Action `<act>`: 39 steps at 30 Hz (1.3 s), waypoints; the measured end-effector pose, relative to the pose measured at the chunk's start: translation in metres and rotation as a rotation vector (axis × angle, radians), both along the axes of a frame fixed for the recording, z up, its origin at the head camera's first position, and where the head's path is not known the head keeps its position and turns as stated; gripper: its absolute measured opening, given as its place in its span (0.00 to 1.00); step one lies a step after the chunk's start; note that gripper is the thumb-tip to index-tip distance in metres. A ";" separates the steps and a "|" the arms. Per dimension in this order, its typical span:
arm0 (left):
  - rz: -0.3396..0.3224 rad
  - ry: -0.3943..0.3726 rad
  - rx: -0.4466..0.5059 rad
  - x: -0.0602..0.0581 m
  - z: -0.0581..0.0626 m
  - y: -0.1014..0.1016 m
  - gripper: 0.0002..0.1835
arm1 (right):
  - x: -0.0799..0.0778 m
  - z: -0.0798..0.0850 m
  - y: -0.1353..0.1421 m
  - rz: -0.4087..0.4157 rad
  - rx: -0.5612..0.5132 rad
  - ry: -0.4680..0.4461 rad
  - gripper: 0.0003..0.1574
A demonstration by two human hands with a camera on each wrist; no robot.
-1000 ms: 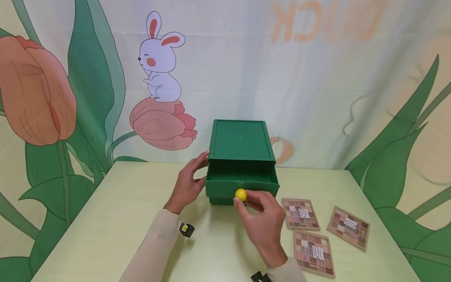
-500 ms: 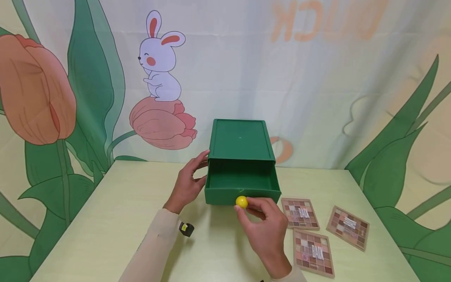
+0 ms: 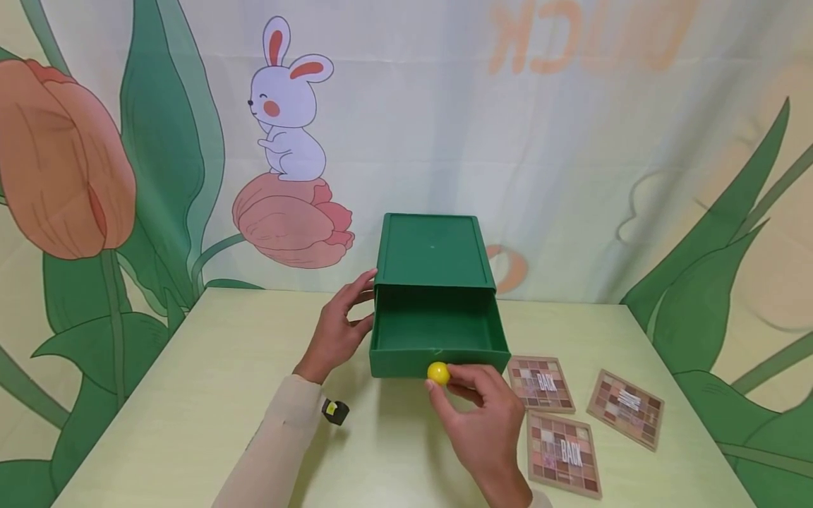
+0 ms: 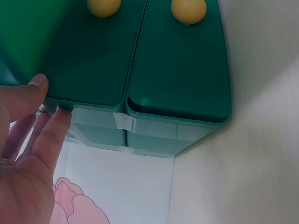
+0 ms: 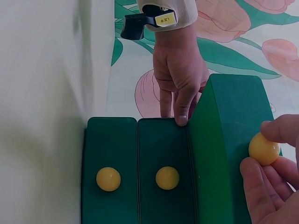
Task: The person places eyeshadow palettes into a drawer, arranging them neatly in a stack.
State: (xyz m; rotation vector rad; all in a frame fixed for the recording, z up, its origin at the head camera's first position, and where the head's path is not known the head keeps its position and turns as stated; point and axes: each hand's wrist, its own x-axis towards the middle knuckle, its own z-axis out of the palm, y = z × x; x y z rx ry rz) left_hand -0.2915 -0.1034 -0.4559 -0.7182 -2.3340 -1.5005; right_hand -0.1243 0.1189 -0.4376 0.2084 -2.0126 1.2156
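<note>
Touching the green cabinet (image 3: 435,249) on its left, the left hand (image 3: 336,330) has loosely extended fingers. The pulled-out top drawer (image 3: 400,363) points toward the person (image 3: 279,434), its front longest left to right; its yellow knob (image 3: 438,372) sits pinched in the right hand (image 3: 485,423). Only wrist views show two closed drawers (image 4: 180,67) beneath.

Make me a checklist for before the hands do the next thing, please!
1. Right hand pinching the top knob: ok.
2. Left hand touching the box: ok, at its side.
3. Top drawer pulled out: ok, at least partly.
4. Back of the drawer checked: cannot tell, the box's top hides it.
5. Right hand free to pick up palettes: not ok, it's on the knob.
</note>
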 end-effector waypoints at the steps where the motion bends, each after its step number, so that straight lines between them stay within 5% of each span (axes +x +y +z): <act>1: 0.001 -0.001 -0.001 0.000 0.000 0.000 0.48 | 0.001 -0.001 0.000 -0.002 0.000 -0.007 0.17; 39: -0.002 -0.016 -0.009 0.000 0.000 -0.001 0.47 | 0.022 -0.006 -0.004 0.024 -0.045 -0.016 0.20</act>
